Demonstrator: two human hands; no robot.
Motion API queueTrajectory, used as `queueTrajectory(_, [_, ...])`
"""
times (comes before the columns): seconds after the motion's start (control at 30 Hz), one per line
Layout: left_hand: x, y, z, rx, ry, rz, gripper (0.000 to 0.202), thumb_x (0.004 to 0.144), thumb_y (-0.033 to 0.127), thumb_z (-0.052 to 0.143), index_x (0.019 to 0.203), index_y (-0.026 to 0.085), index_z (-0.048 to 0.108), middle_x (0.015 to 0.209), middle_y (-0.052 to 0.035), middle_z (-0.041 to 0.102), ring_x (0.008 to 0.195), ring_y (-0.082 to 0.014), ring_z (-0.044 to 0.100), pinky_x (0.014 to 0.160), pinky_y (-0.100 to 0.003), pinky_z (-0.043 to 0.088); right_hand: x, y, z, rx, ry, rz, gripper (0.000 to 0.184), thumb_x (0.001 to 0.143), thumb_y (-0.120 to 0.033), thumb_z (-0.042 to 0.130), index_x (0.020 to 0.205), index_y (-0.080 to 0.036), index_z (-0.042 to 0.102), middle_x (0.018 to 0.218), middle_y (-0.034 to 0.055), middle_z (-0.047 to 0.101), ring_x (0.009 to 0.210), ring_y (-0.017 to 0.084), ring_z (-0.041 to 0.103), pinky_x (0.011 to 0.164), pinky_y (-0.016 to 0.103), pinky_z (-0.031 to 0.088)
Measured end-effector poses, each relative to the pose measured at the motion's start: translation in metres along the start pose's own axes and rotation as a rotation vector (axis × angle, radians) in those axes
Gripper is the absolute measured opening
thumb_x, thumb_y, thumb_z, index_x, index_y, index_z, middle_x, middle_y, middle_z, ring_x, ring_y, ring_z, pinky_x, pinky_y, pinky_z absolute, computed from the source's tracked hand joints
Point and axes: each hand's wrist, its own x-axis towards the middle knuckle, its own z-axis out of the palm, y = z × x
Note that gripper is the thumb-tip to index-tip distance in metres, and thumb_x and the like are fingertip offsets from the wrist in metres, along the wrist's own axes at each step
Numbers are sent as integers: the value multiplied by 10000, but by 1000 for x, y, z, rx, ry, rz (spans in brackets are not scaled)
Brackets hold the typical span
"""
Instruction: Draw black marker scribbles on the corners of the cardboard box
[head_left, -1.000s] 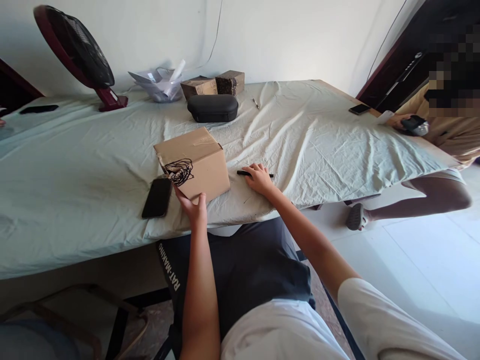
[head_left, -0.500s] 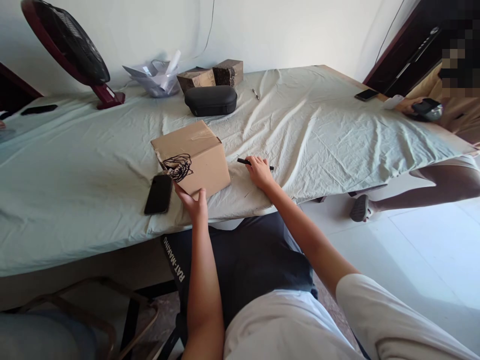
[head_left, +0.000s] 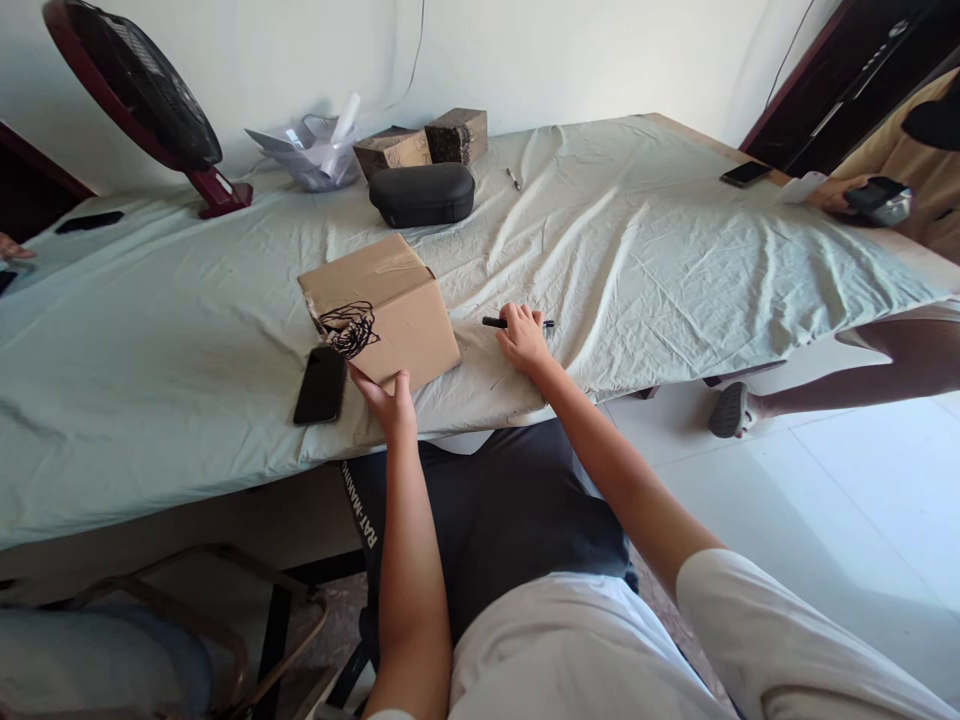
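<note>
A brown cardboard box (head_left: 390,310) with a black scribble on its side sits on the sheet-covered table (head_left: 187,340). My left hand (head_left: 384,400) rests against the box's near lower edge, thumb up, fingers partly tucked under it. My right hand (head_left: 523,338) lies on the sheet to the right of the box, fingers curled over a black marker (head_left: 495,322) that lies flat. A black phone (head_left: 321,384) lies just left of the box.
A black zip case (head_left: 422,194), two small brown boxes (head_left: 420,146) and crumpled paper (head_left: 311,155) stand at the back. A red fan (head_left: 142,100) is at the back left. Another person (head_left: 892,200) at the right holds a device; a phone (head_left: 745,174) lies near them.
The view has shifted slightly. My hands, the box and the marker stay where they were on the table.
</note>
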Motion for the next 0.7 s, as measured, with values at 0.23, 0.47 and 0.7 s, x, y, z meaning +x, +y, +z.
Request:
queueTrajectory(0.23, [-2,12,2,37,21,-37,1088,826,203,573,1792,215,73,1836,-164,316,1680,-275,416,1364,-405,378,-1,0,-3,-70,-28,-24,338,1011,-536,549,1041,-204,604,1072,146,755,1111,355,587,999,465,325])
queueTrajectory(0.47, [16,23,-51,428,-13,19,1024,789,140,554,1760,181,231,1764,-201,419,1656,-284,434,1334,-472,412,-1,-3,-3,-104,-36,5,270,1031,-360,492,1119,-196,688,1200,169,719,1138,342,596,954,452,329])
queueTrajectory(0.7, [56,33,-116,903,-132,-445,880,901,565,710,1636,118,524,1698,-328,450,1576,-605,385,1214,-844,309,0,-1,1,-104,-56,44,309,1022,-395,581,1217,-240,763,1370,191,666,1289,406,524,1053,534,381])
